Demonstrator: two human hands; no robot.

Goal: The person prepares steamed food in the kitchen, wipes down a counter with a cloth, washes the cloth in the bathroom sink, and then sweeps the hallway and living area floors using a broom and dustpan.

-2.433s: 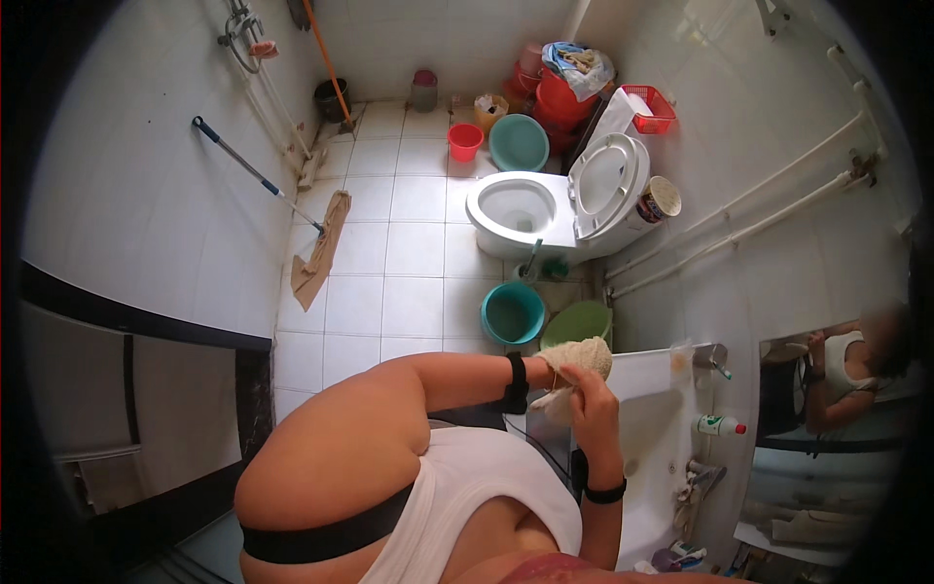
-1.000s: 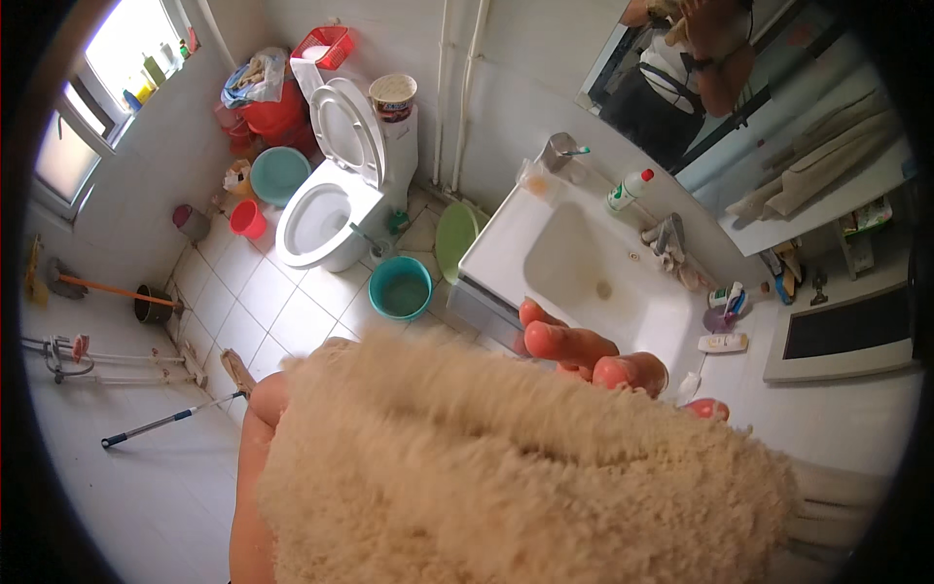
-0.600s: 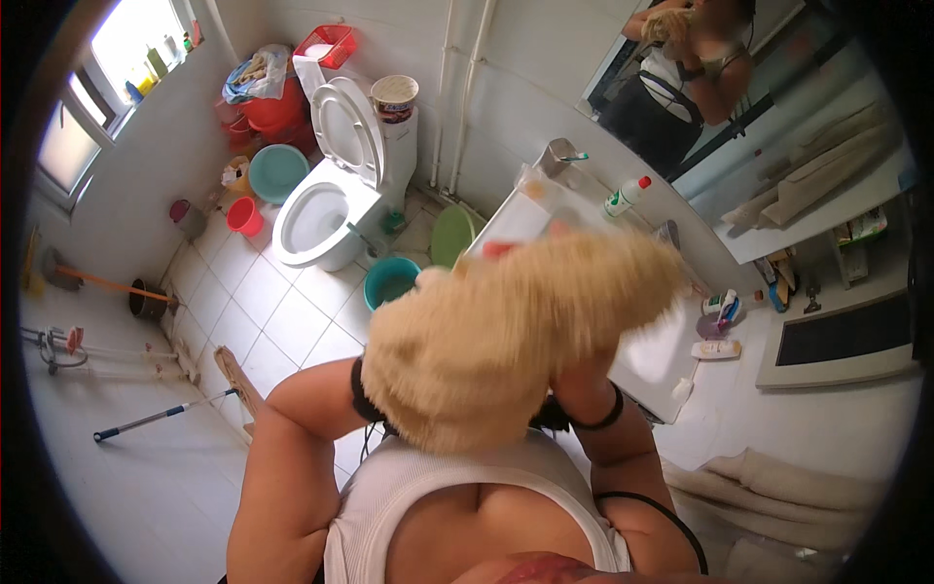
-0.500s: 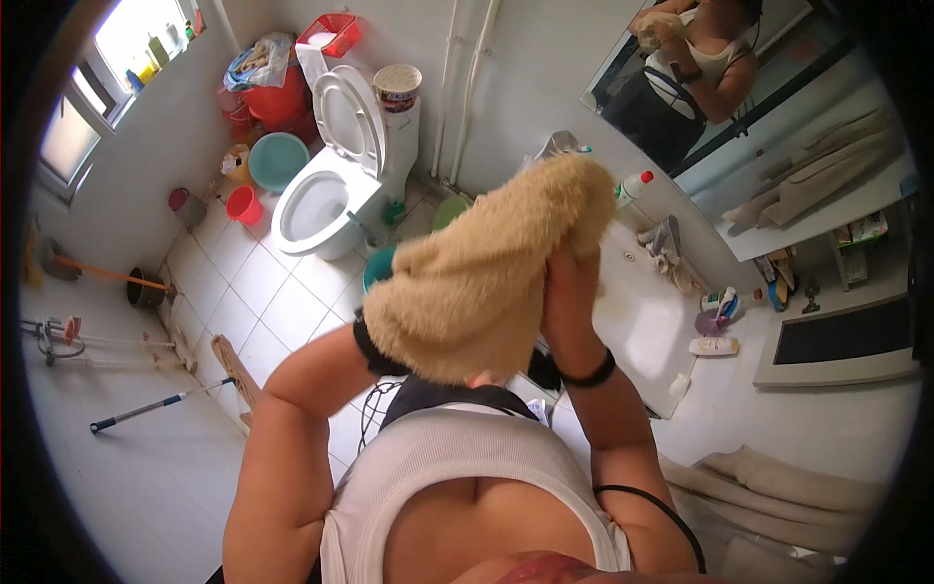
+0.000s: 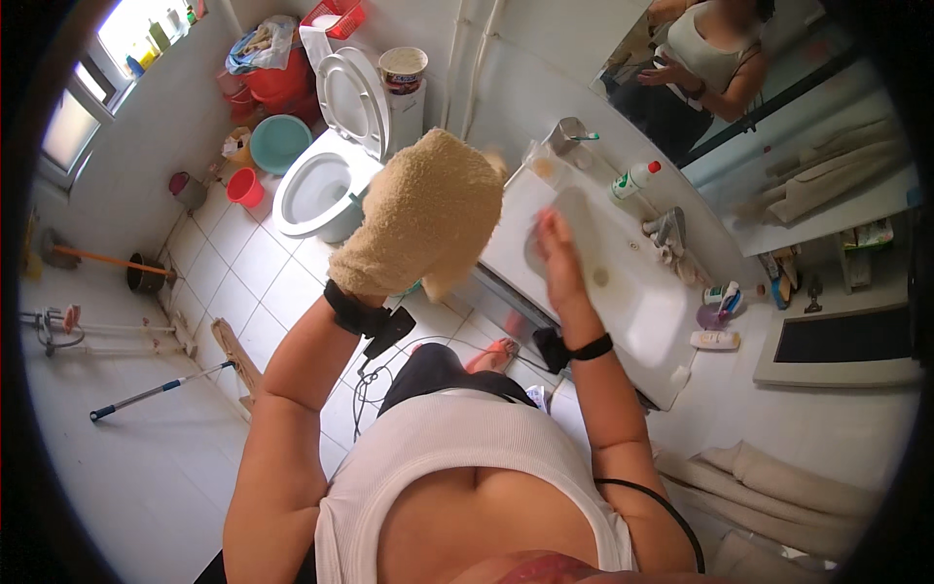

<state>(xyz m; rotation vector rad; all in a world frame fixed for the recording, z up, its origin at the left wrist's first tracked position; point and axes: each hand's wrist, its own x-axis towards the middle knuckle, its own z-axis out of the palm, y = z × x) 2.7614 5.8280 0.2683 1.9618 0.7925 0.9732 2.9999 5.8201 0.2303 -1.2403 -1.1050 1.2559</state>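
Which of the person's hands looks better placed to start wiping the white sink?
Probably the left hand: it wears the beige terry wash mitt beside the white sink. The bare right hand hovers over the basin.

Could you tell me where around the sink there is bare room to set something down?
The sink's near front corner, before the soap bar, is bare. The back rim is crowded: bottle, tap, cup.
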